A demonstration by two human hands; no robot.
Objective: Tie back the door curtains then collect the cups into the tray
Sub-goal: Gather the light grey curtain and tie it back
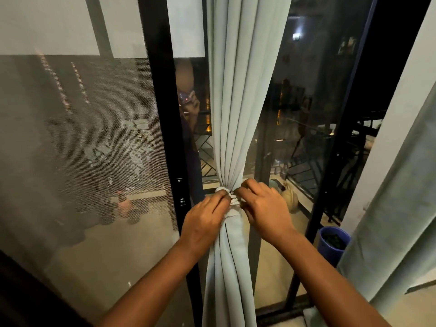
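From your head camera you look down at a pale grey-blue door curtain [236, 128] that hangs in front of the black-framed glass door [339, 142] and is gathered into a tight bunch at about the middle of the view, its folds fanning out again above and below the pinch. A tie-back [232, 199] of the same pale cloth wraps the bunch, and both your hands meet on it. Your left hand [205, 220] comes in from the near left, with thumb and fingertips pinched together on the left side of the tie-back. Your right hand [264, 206] reaches in from the near right, its fingers curled over and pinching the right side of the same band, so the two hands sit just beside each other with the knot area between their fingertips; how the ends are fastened there is too small to tell. To the left of the curtain a mesh insect screen [82, 149] fills the view, with dim balcony shapes showing through it. Behind the glass, on the right, a metal railing [306, 166] and night lights are visible. Far right, a second curtain [401, 185] of the same colour hangs loose beside a pale wall [398, 90], and a blue plant pot [333, 241] stands on the floor near its lower edge. Neither cups nor tray appear in this view.
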